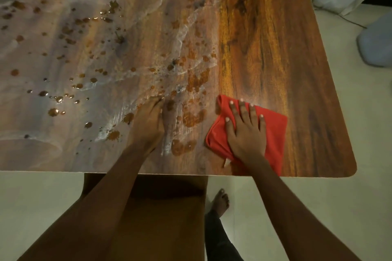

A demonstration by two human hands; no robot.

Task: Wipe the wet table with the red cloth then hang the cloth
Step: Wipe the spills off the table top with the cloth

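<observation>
I'd keep my right hand spread flat on the red cloth, sweeping left through the droplets while my open left hand braces on the table

Wood-grain surface with rounded corners, over a pale floor. Left and centre wet: scattered water droplets, smeared streaks and small puddles. Right portion looks dry, grain dark and clear. Red cloth, folded and bunched, lies flat near the front edge on the right part. Right hand pressed flat on it, fingers spread. Left hand rests directly on the wet patch beside it.
</observation>
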